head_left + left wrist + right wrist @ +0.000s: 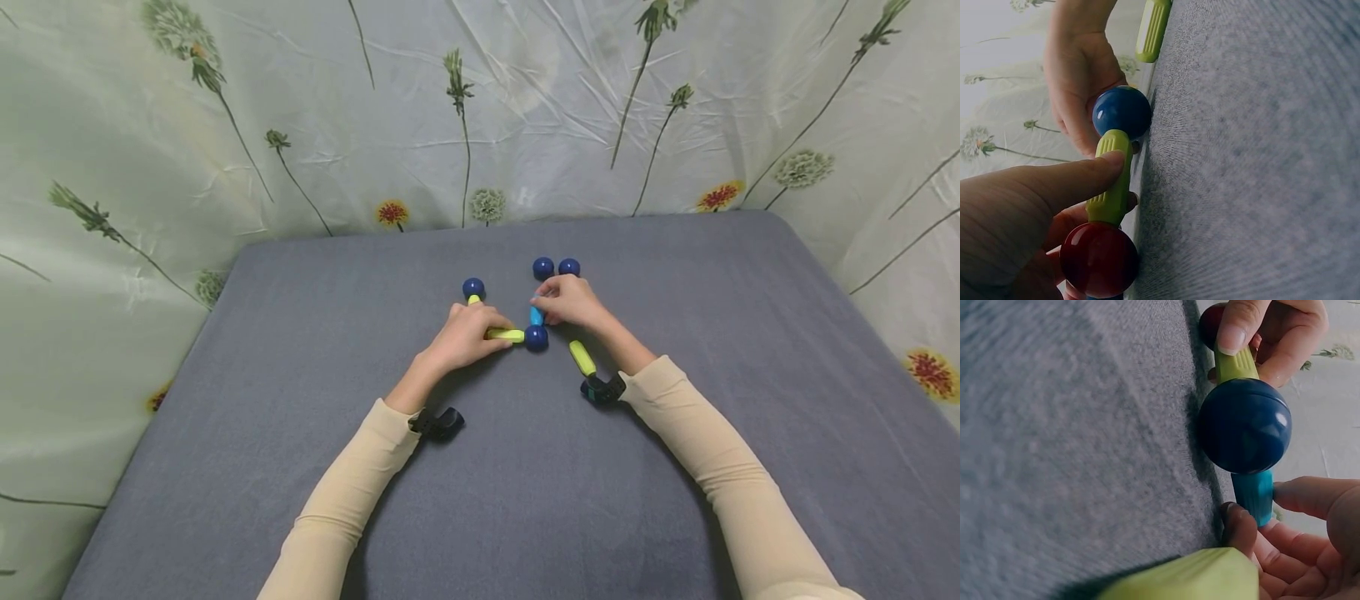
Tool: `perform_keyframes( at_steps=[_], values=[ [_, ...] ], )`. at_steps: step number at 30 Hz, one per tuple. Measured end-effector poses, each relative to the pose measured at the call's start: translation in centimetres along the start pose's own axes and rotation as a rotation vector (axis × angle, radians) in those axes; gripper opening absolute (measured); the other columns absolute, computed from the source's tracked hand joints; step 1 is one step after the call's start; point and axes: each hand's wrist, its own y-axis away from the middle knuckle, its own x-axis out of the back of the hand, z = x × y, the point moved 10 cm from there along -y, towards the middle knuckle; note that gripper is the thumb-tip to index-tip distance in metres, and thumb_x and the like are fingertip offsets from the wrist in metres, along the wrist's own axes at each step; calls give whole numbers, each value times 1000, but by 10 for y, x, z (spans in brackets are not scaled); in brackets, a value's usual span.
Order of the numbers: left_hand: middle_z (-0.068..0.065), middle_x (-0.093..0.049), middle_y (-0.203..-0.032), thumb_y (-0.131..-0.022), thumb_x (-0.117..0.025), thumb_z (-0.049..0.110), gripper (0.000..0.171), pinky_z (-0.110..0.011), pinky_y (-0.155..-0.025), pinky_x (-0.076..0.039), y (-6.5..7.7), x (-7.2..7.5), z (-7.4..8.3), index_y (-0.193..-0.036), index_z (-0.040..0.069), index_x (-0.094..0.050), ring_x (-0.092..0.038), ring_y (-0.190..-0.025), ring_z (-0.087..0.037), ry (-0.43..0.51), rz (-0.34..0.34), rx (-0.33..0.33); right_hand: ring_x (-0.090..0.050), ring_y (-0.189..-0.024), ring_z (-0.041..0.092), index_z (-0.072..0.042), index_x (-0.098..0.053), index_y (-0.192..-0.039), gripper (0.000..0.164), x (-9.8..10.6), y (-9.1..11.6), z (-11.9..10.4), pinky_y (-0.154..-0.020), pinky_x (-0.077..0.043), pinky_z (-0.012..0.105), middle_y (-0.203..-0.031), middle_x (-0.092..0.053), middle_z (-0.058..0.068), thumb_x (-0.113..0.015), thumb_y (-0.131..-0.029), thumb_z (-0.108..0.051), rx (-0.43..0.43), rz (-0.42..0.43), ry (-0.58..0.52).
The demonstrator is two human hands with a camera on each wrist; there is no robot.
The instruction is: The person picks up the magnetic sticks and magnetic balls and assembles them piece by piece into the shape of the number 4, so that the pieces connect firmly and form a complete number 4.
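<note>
My left hand (467, 333) pinches a yellow-green toy rod (506, 335) between thumb and fingers. One end of this rod meets a dark blue ball (536, 337); at its other end sits a red ball (1099, 259), hidden by the hand in the head view. Between the fingers of my right hand (572, 300) is a light blue rod (1252, 495), whose end touches the same blue ball. Beyond the left hand, another blue ball (473, 288) adjoins a second yellow-green rod (473, 300), partly covered by that hand.
Two more blue balls (543, 267) lie side by side just past the right hand. A loose yellow-green rod (582, 358) rests near the right wrist's camera. Grey cloth (525, 500) covers the surface, and a flower-print curtain (540, 108) hangs behind it.
</note>
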Motion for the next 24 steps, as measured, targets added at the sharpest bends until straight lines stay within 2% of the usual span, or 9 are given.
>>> perform_keyframes(
  at_steps=[4, 8, 12, 16, 20, 24],
  values=[
    [3, -71, -93, -85, -69, 30, 22, -34, -72, -29, 0, 1, 0, -102, 19, -73, -57, -79, -11, -19, 2, 5, -63, -60, 7, 1, -65, -108, 30, -3, -1, 0, -60, -53, 25, -86, -69, 15, -60, -90, -22, 17, -24, 2],
    [3, -70, -95, -85, -68, 29, 22, -35, -73, -31, 1, 1, 5, -103, 18, -72, -55, -80, -13, -76, -9, 3, -63, -64, 7, 1, -64, -112, 32, -7, -1, 1, -62, -54, 25, -89, -68, 14, -59, -90, -23, 37, -53, 4],
    [1, -70, -98, -84, -70, 31, 26, -35, -75, -38, -3, -1, 16, -106, 17, -71, -57, -85, -16, -118, -25, -50, -62, -67, 8, 2, -62, -114, 34, -8, -1, 3, -63, -53, 25, -88, -67, 13, -58, -91, -22, 47, -71, -16],
    [-1, -70, -100, -83, -71, 32, 31, -32, -76, -45, -9, -7, 22, -108, 15, -71, -59, -88, -15, -94, -58, -93, -60, -69, 10, 1, -60, -119, 35, -9, -1, 6, -64, -52, 25, -92, -67, 14, -56, -93, -23, 45, -88, -32],
    [-2, -67, -94, -84, -70, 31, 31, -27, -71, -42, -14, -13, 22, -108, 12, -70, -55, -79, -13, -58, -97, -89, -61, -73, 12, 0, -57, -125, 38, -11, -1, 8, -66, -51, 25, -103, -67, 19, -52, -95, -23, 42, -110, -41],
    [-2, -60, -86, -84, -69, 32, 31, -24, -63, -32, -18, -16, 21, -107, 12, -70, -46, -69, -12, -63, -122, -78, -62, -75, 15, 0, -54, -129, 39, -10, 1, 8, -67, -51, 25, -107, -65, 22, -49, -96, -21, 39, -113, -64]
  ],
)
